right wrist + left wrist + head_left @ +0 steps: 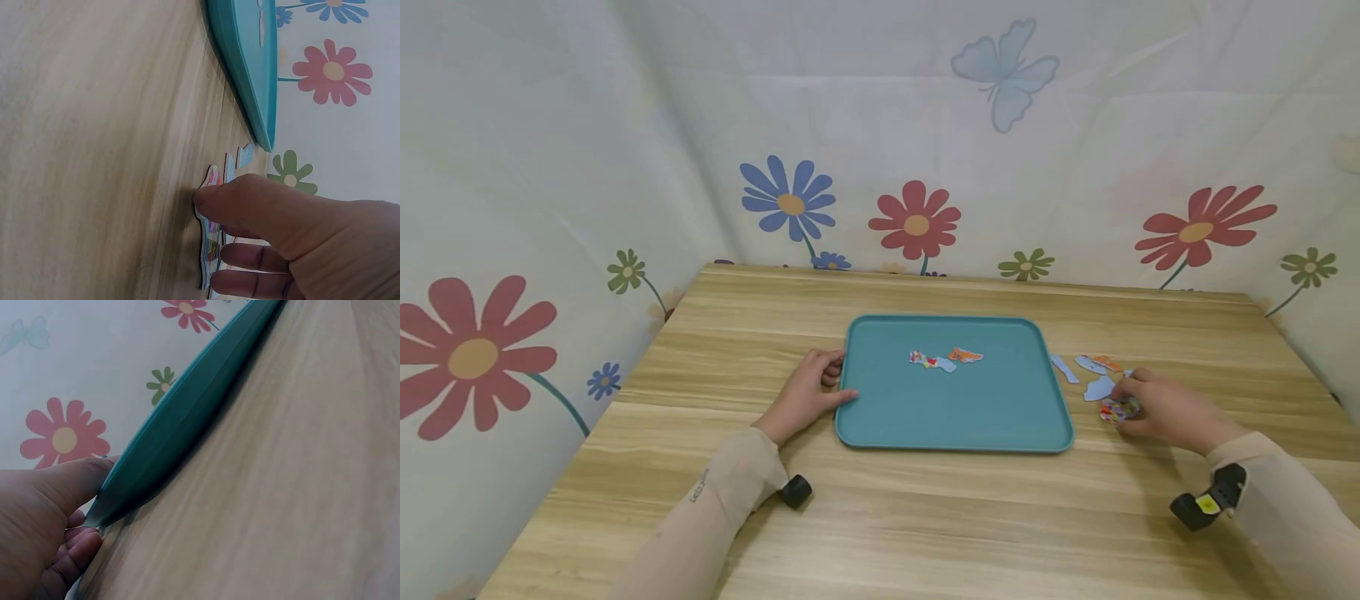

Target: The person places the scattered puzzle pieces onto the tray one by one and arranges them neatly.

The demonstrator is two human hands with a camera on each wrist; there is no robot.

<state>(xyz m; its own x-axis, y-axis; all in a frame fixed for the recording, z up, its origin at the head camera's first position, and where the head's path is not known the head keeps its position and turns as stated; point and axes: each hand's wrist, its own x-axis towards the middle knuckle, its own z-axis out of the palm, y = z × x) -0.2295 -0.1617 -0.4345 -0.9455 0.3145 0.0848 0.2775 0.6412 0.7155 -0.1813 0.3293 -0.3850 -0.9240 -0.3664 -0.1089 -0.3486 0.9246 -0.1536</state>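
My left grip [803, 393] pinches the rim of the teal tray [955, 417] at nine o'clock; my right grip [1172, 410] pinches a multicoloured puzzle piece [1114, 410] beyond three o'clock. Loose pieces [1099, 388] lie beside it on the worktop [955, 517]; patterned pieces [965, 356] rest inside the tray, twelve-o'clock side of centre.

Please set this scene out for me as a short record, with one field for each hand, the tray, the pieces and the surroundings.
Left hand: grips the left rim of the teal tray
Right hand: holds a multicoloured piece between thumb and fingers
Tray: flat on the wooden table
Pieces on tray: include an orange piece
Pieces right of tray: include a blue strip
Backdrop: white, printed with flowers and a butterfly
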